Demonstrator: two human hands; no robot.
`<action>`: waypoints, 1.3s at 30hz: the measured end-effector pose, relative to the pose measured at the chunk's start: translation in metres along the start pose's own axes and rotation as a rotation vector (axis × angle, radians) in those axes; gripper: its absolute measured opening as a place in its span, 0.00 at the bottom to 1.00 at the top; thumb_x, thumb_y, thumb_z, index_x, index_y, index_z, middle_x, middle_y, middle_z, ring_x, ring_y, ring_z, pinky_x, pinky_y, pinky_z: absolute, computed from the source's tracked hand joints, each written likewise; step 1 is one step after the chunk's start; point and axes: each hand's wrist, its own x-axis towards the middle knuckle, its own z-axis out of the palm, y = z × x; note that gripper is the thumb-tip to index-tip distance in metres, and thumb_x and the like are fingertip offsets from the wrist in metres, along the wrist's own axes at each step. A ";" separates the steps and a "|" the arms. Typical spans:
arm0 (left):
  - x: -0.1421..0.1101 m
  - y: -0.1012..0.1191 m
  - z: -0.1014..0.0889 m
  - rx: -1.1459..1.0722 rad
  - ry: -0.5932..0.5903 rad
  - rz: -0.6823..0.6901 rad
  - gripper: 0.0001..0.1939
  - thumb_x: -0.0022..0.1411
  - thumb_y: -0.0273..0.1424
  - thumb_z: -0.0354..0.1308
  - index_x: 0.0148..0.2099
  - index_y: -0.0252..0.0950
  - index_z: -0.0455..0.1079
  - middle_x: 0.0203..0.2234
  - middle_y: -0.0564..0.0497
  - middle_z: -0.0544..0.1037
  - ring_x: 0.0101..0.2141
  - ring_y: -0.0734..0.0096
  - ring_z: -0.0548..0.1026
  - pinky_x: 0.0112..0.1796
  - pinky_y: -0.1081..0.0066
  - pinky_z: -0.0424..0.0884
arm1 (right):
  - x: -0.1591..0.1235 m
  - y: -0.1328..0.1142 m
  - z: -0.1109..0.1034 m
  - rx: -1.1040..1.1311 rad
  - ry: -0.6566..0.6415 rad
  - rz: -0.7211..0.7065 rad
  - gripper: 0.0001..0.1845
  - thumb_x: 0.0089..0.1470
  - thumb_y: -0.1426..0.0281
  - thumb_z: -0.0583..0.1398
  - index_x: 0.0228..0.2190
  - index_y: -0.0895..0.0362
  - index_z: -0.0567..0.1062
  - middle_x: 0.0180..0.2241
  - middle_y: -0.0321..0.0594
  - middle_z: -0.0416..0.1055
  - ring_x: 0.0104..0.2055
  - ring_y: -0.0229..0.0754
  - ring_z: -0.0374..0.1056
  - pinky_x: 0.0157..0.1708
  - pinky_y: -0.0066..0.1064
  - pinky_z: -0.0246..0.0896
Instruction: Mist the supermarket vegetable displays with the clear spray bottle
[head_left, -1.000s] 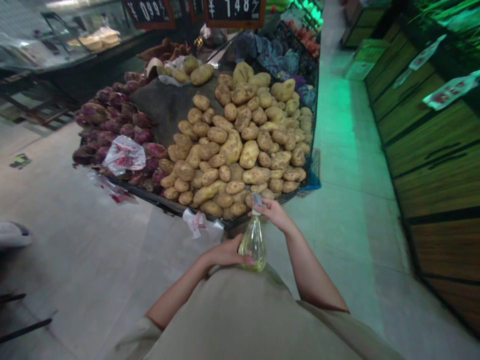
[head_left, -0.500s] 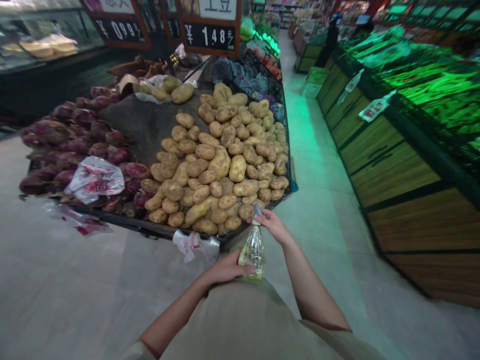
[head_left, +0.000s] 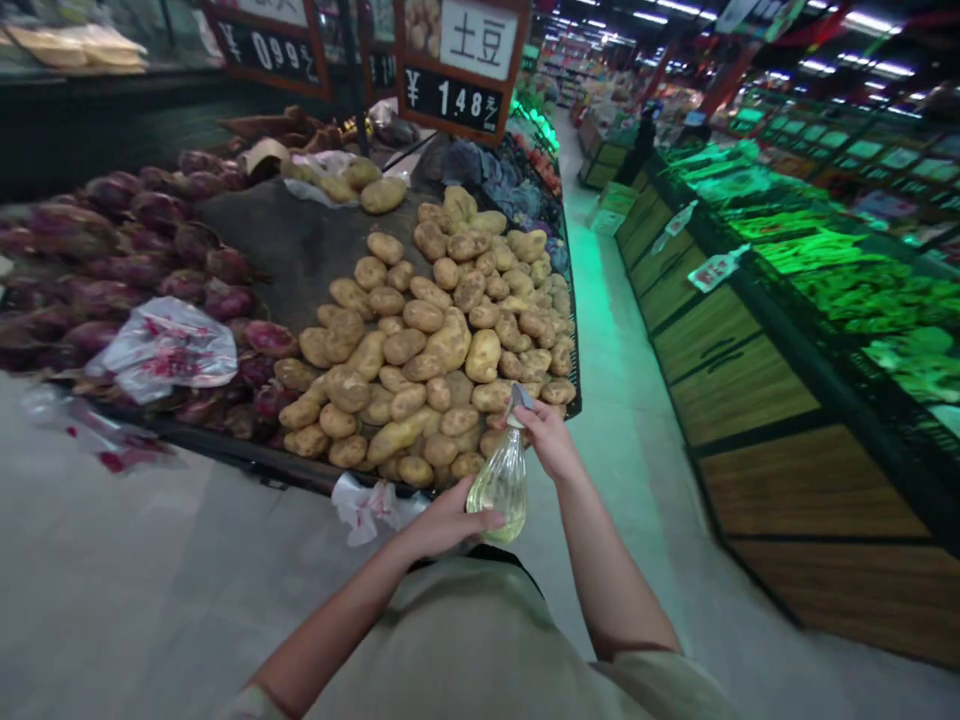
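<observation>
A clear spray bottle (head_left: 501,484) with pale yellowish liquid is held upright in front of my body. My left hand (head_left: 442,522) cups its round base with the fingers wrapped under it. My right hand (head_left: 546,435) is closed around the grey nozzle at the top. Just beyond the bottle lies a big heap of potatoes (head_left: 442,340) on a sloping black stand (head_left: 247,452). A price sign (head_left: 459,70) reading 1.48 hangs over the heap.
Purple sweet potatoes (head_left: 142,260) fill the stand's left side, with a plastic bag (head_left: 166,350) on them and more bags hanging off the front edge. A green-lit vegetable counter (head_left: 810,300) with wooden panels runs along the right. A tiled aisle (head_left: 622,340) lies between.
My head has tilted up, so the stand sits lower in view and more of the aisle shows. Both hands keep the same hold on the bottle, now slightly tilted.
</observation>
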 end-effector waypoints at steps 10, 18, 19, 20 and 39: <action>0.020 0.004 0.014 0.090 0.288 0.031 0.26 0.42 0.40 0.52 0.45 0.37 0.55 0.35 0.54 0.67 0.36 0.73 0.64 0.35 0.74 0.61 | 0.034 -0.016 -0.015 -0.007 -0.220 0.001 0.15 0.44 0.63 0.51 0.37 0.52 0.64 0.32 0.38 0.67 0.36 0.43 0.63 0.33 0.35 0.58; 0.069 0.025 0.058 0.075 0.546 0.092 0.27 0.43 0.39 0.52 0.47 0.39 0.54 0.38 0.53 0.66 0.37 0.70 0.64 0.38 0.72 0.60 | 0.080 -0.021 -0.064 -0.009 -0.459 -0.044 0.14 0.44 0.65 0.51 0.36 0.56 0.64 0.27 0.38 0.69 0.32 0.42 0.64 0.38 0.37 0.54; 0.076 0.027 0.064 0.081 0.577 0.094 0.27 0.42 0.39 0.52 0.47 0.39 0.55 0.38 0.52 0.66 0.37 0.70 0.64 0.38 0.71 0.60 | 0.085 -0.024 -0.070 -0.008 -0.478 -0.045 0.14 0.44 0.65 0.51 0.35 0.56 0.64 0.27 0.38 0.69 0.31 0.42 0.64 0.38 0.37 0.53; 0.083 0.028 0.069 0.083 0.602 0.095 0.26 0.42 0.39 0.52 0.46 0.39 0.56 0.37 0.52 0.66 0.37 0.70 0.64 0.38 0.71 0.60 | 0.089 -0.027 -0.075 -0.005 -0.498 -0.044 0.14 0.44 0.64 0.51 0.35 0.56 0.64 0.27 0.38 0.69 0.31 0.41 0.64 0.39 0.37 0.53; 0.153 0.051 0.105 0.117 0.826 0.088 0.27 0.40 0.37 0.55 0.46 0.40 0.55 0.38 0.53 0.66 0.38 0.70 0.64 0.39 0.71 0.60 | 0.126 -0.045 -0.134 0.042 -0.465 -0.068 0.12 0.38 0.63 0.56 0.30 0.51 0.65 0.24 0.34 0.67 0.27 0.42 0.65 0.29 0.35 0.59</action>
